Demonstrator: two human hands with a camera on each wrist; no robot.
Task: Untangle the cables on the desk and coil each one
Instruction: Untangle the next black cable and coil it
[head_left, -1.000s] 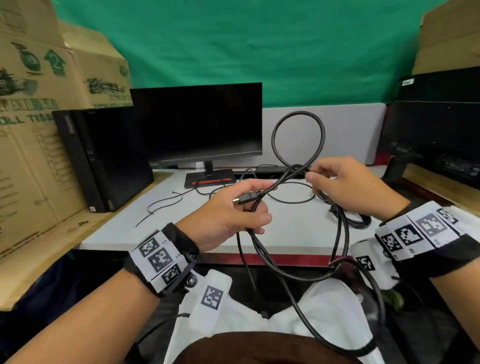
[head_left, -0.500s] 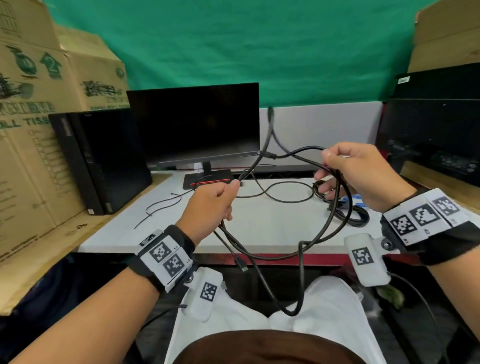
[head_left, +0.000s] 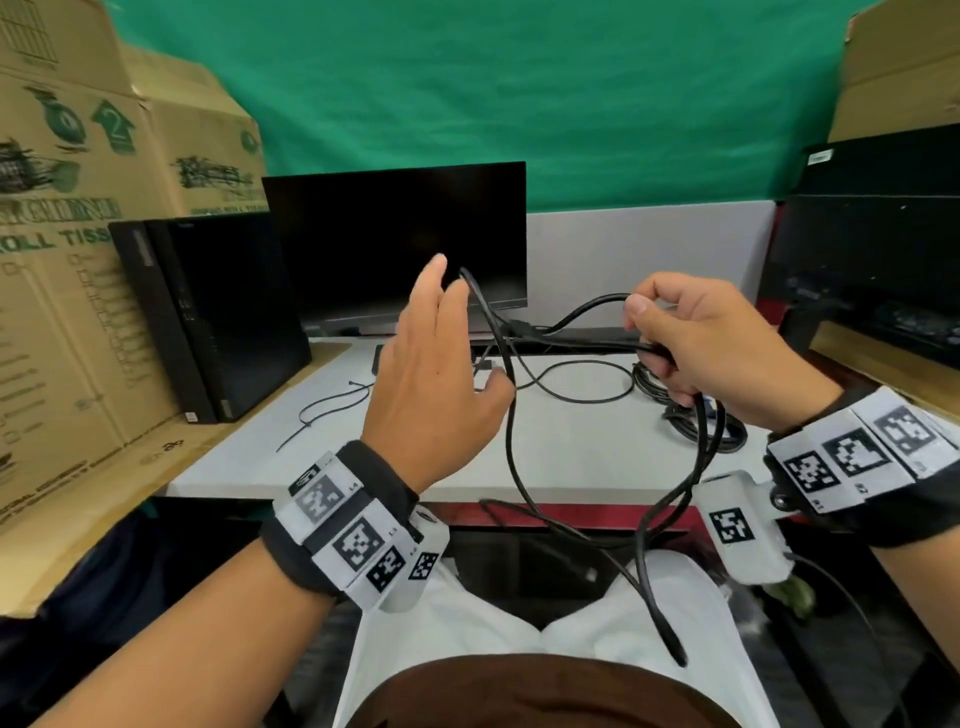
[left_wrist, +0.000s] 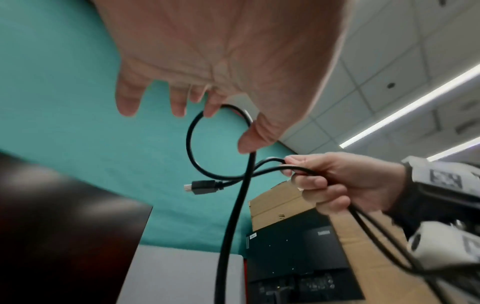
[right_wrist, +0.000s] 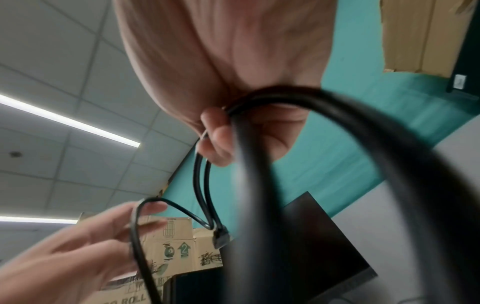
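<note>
Since 0.5 s ago the left hand (head_left: 436, 379) has let go its pinch and risen, fingers now straight, with the black cable (head_left: 511, 441) looped over them between fingertips and thumb. Only the left wrist view shows the cable's plug (left_wrist: 201, 187) (pointing left, hanging free below that loop). Raised above the desk (head_left: 571, 457), the right hand (head_left: 711, 353) has its fingers curled round 2 strands of the cable, and 1 long loop hangs past the desk's edge.
</note>
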